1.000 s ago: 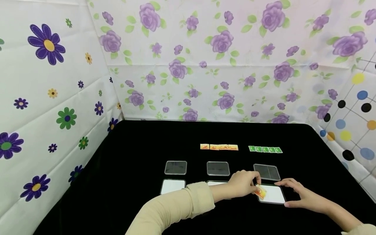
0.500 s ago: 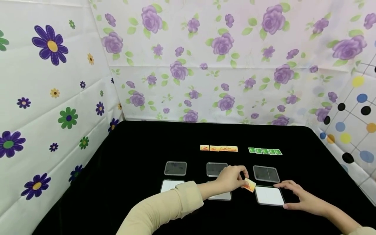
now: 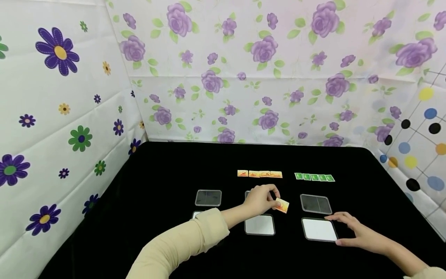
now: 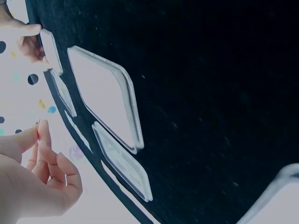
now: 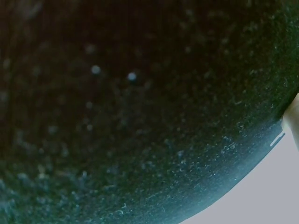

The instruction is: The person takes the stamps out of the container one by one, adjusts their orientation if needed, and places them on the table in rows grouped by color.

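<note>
In the head view my left hand pinches a small orange-and-yellow card between thumb and fingertip, above the cloth between the middle and right box columns. The left wrist view shows those pinching fingers, the card nearly edge-on. My right hand holds the right end of a shallow white box, thumb at its near corner and a fingertip at its far edge. The middle white box lies below my left wrist. My left sleeve hides most of a left white box.
Behind the white boxes lie a left clear tray, a right clear tray and a middle one mostly hidden by my left hand. Farther back are rows of orange cards and green cards on the black cloth.
My left hand has carried the orange card away from the right white box, leftward and back, uncovering the middle white box. My right hand has stayed at the right box.
</note>
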A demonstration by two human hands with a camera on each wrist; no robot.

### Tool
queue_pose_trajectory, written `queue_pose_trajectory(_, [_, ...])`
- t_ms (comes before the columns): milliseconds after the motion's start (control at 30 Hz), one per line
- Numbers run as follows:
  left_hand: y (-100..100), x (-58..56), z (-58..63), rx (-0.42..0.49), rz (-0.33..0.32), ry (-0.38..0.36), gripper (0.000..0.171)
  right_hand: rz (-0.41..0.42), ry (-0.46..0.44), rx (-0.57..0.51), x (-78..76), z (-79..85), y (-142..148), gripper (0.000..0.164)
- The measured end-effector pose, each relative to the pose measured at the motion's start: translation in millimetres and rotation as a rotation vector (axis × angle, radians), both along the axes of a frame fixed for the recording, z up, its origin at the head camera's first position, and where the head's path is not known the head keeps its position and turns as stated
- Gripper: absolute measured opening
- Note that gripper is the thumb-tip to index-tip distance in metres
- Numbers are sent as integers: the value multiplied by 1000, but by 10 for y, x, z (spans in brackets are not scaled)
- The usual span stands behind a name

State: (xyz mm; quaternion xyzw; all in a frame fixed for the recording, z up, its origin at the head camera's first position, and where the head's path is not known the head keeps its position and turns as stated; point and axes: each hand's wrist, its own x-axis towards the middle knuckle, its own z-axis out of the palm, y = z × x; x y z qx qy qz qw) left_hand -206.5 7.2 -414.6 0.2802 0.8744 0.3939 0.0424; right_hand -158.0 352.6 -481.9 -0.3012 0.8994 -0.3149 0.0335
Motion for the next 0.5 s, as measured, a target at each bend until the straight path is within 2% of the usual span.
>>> queue_pose_trajectory(233, [-199, -77, -3, 48, 47, -15, 19, -10, -3, 5, 14, 23, -17, 57])
queue_pose_trajectory(500, [-438, -140, -20, 55, 124, 21, 15, -39, 21, 20, 51, 21, -34, 57])
